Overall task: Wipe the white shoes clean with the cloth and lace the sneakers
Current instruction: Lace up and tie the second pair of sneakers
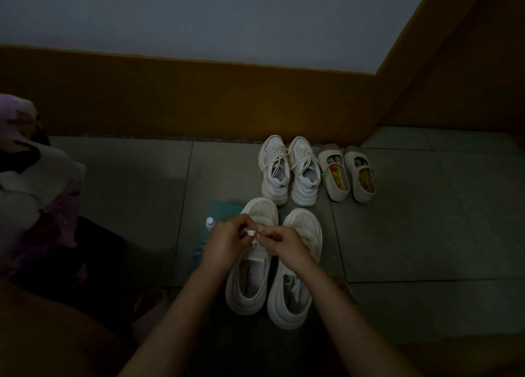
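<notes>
Left hand (227,241) and right hand (281,243) are pinching the lace (252,232) over the near sneaker (247,280); dim light is probably risking a missed eyelet.

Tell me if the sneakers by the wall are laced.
Laced: laces criss-cross the fronts of both sneakers.

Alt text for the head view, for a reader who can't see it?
In dim light, a person's left hand and right hand pinch a white lace over the left sneaker of the nearest pair on a tiled floor. Behind stand a laced white pair and cream strap shoes near the wall.
</notes>
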`<state>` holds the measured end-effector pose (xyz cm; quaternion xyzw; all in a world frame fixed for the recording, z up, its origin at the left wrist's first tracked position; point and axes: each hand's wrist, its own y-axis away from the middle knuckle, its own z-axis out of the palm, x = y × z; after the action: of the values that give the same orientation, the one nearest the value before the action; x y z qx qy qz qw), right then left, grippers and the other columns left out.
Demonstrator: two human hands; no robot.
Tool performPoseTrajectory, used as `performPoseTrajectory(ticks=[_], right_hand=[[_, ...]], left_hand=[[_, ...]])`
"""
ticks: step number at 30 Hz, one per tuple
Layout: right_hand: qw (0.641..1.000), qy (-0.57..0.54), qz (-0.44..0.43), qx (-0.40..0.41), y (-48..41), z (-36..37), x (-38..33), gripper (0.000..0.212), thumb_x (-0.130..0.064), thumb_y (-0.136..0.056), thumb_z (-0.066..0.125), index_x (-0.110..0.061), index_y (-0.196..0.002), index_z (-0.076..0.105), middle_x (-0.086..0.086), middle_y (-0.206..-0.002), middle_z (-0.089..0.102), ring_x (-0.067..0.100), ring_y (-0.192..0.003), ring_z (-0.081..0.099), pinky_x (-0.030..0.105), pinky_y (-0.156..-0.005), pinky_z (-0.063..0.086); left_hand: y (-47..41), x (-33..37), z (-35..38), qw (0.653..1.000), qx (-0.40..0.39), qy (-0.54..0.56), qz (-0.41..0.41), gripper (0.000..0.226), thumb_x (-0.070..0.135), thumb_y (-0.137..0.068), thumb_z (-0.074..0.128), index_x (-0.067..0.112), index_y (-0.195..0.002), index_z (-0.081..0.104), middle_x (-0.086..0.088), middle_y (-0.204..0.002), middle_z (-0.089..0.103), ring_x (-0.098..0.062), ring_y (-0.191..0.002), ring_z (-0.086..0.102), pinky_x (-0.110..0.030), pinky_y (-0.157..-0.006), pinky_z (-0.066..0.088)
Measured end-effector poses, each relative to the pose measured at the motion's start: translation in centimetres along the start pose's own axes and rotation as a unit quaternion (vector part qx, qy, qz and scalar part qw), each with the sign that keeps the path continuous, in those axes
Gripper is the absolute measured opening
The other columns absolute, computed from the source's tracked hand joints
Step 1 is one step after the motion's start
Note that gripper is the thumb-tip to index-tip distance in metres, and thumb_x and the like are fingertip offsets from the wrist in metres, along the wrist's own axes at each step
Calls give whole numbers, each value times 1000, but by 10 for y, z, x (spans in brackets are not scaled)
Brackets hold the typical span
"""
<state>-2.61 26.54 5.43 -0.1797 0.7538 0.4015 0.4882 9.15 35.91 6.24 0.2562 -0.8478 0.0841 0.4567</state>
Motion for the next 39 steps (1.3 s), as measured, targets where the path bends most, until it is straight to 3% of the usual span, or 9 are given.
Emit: performPoseTrajectory(ticks=[8,13,18,23,27,33,35,37,39], right_hand=[[1000,2,-23,6,5,-6,-1,26,4,-84,60,-19,-73,62,-7,-67,60,-11,-55,56,5,-57,41],[999,32,-30,17,3,-7,2,27,4,-83,61,-22,-76,61,-5,-71,61,-9,-59,58,11,-61,43],[999,15,-32,18,2,-4,1,34,5,-85,58,-12,-115,59,-9,-75,61,-10,-59,57,7,-54,41],[999,8,-17,31,1,-7,-1,13,6,-83,61,2,-93,67,-12,-57,60,-9,-50,55,8,-54,41],[998,20,-19,56,6,-12,-3,17,4,-79,66,8,-95,69,-5,-70,64,-10,-56,59,5,-58,43],[985,168,-19,36,12,-17,-1,7,-7,-80,69,-2,-82,73,-6,-68,63,8,-70,60,23,-73,47],[974,224,-13,26,13,-20,0,9,-12,-83,67,-5,-82,72,0,-74,65,13,-75,60,26,-75,46],[963,268,-4,23,14,-23,2,10,-16,-85,65,-9,-84,73,-6,-71,62,9,-72,56,24,-70,41],[958,288,5,22,15,-26,3,11,-17,-85,63,-10,-84,72,-13,-64,54,6,-68,52,22,-68,37]], left_hand=[[7,-1,10,997,62,-19,51,16,-2,-73,64,13,-75,61,7,-74,57,1,-65,49,-6,-62,36],[8,0,14,997,69,18,41,17,-5,-74,63,11,-75,62,3,-76,60,4,-70,53,-7,-63,38],[7,1,12,993,62,98,-20,31,-4,-76,65,25,-70,60,8,-74,63,-1,-71,59,-13,-66,45],[9,7,8,976,40,198,-78,17,1,-77,69,17,-78,66,5,-79,68,4,-71,62,-10,-67,48],[12,6,5,959,70,247,-117,9,4,-79,67,9,-84,72,5,-81,71,4,-74,65,-7,-71,48],[14,-2,-2,945,152,218,-193,9,7,-83,65,-1,-82,68,2,-71,64,13,-57,58,0,-57,40],[16,-2,-3,944,148,207,-209,12,10,-84,65,3,-75,67,1,-63,64,7,-53,59,-4,-55,42],[18,1,-3,939,147,218,-223,17,13,-85,63,7,-70,65,2,-55,65,-4,-54,62,-19,-59,48],[22,3,-2,934,141,232,-231,18,11,-88,59,7,-71,63,4,-49,65,-8,-52,65,-24,-54,50]])
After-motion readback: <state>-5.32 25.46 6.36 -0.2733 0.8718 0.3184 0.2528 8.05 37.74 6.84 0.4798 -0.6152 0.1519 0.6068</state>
